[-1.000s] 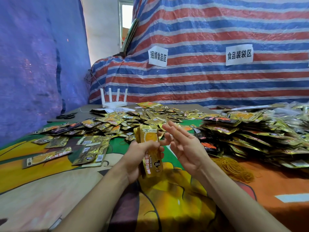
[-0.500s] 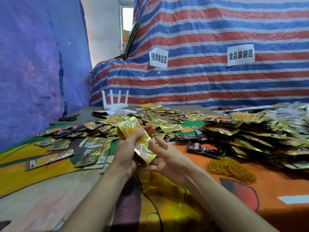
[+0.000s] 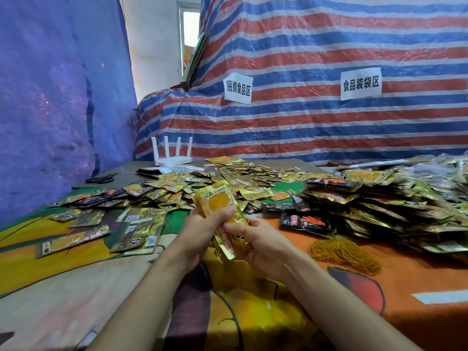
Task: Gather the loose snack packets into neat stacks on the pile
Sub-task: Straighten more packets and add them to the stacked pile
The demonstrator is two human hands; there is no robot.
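A small stack of gold snack packets (image 3: 217,202) is held tilted above the table, in front of me. My left hand (image 3: 202,230) grips its upper half, thumb across the front. My right hand (image 3: 258,243) holds the lower end from the right, fingers curled round it, and a thin yellow rubber band shows by its fingers. Loose gold and black packets (image 3: 162,192) are scattered across the table's middle and left. A tall pile of stacked packets (image 3: 385,206) fills the right side.
A heap of yellow rubber bands (image 3: 344,253) lies just right of my hands. A white router (image 3: 172,154) and black scissors (image 3: 101,178) sit at the far left. Striped tarpaulin (image 3: 316,122) with two paper signs closes the back, blue tarpaulin (image 3: 50,97) the left.
My right hand was open and off the stack a second ago; it has since come under the stack and closed on its lower end. The stack has tilted and dropped a little.
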